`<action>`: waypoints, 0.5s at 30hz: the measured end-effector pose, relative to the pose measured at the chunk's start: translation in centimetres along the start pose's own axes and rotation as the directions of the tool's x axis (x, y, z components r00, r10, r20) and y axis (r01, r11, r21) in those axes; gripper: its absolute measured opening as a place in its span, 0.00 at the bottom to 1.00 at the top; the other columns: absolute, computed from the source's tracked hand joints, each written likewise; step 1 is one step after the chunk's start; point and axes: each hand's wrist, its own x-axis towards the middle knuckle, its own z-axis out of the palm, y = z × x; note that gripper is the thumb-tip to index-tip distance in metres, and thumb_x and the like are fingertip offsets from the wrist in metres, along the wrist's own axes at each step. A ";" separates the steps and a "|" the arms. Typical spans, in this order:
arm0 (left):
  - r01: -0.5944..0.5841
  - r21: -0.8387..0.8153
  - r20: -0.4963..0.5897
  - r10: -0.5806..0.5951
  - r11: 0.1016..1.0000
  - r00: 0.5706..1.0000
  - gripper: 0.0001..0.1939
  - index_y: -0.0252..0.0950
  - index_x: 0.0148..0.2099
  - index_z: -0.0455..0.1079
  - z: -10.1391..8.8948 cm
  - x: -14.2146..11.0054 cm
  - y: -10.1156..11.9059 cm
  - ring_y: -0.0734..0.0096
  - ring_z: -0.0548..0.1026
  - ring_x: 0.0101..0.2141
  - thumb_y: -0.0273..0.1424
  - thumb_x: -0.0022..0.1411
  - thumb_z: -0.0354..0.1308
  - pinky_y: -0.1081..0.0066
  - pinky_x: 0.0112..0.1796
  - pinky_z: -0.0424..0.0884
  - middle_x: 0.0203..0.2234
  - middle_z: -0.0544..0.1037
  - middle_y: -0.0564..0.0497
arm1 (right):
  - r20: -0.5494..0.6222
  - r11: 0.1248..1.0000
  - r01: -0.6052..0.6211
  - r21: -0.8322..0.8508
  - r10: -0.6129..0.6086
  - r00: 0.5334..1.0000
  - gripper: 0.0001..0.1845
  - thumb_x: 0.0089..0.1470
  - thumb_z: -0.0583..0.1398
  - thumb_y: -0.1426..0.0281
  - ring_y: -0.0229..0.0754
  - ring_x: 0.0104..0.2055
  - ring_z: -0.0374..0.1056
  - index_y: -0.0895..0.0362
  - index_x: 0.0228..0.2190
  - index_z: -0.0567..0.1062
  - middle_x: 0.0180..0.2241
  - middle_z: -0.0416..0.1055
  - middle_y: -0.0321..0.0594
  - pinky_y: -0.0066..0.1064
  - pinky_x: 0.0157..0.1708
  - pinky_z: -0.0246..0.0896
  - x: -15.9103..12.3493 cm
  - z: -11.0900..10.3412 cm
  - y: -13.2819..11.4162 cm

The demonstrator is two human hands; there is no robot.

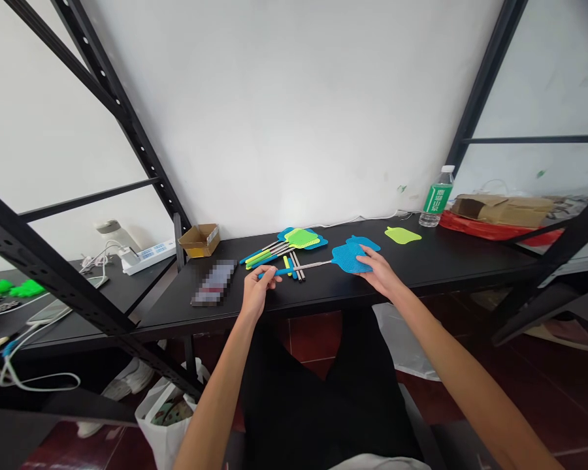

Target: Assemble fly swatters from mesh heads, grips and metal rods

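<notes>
The left hand pinches the blue handle of a blue fly swatter, and the right hand grips the edge of its head, holding it level above the black tabletop. Beyond the left hand lie a pile of swatters and loose rods; a green swatter head lies beyond the right hand.

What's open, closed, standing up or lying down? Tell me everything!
Blue swatter: held, left hand on handle, right hand on head.
Bottle: upright, capped.
Small cardboard box: open.
Swatter pile: lying down, overlapping.
Loose green head: lying flat.
Loose blue head: lying flat, partly hidden.
Power strip: plug in.
</notes>
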 end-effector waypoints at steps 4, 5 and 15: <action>0.003 -0.015 -0.008 -0.003 1.000 1.000 0.14 0.33 0.35 0.75 0.0 0.0 0.1 0.76 0.66 0.22 0.40 0.55 0.67 0.73 0.26 0.63 0.24 0.78 0.48 | -0.011 1.000 -0.009 0.010 0.009 1.000 0.25 0.47 0.68 0.66 0.48 0.45 0.73 0.45 0.49 0.74 0.47 0.75 0.38 0.39 0.38 0.74 -0.1 0.1 -0.1; 0.002 -0.018 -0.009 -0.002 1.000 1.000 0.14 0.33 0.35 0.75 0.0 0.0 0.1 0.76 0.66 0.22 0.40 0.55 0.67 0.73 0.26 0.63 0.24 0.77 0.48 | -0.019 1.000 -0.008 0.018 0.008 1.000 0.26 0.47 0.68 0.66 0.48 0.44 0.73 0.45 0.50 0.74 0.47 0.75 0.38 0.38 0.38 0.73 -0.1 0.1 -0.1; 0.007 -0.010 -0.022 -0.008 1.000 1.000 0.14 0.34 0.35 0.74 0.1 0.0 0.1 0.75 0.67 0.22 0.41 0.55 0.67 0.73 0.26 0.63 0.23 0.77 0.49 | -0.007 1.000 0.023 -0.002 -0.023 1.000 0.28 0.46 0.68 0.66 0.47 0.45 0.73 0.43 0.51 0.73 0.47 0.75 0.37 0.38 0.39 0.73 -0.1 0.2 0.0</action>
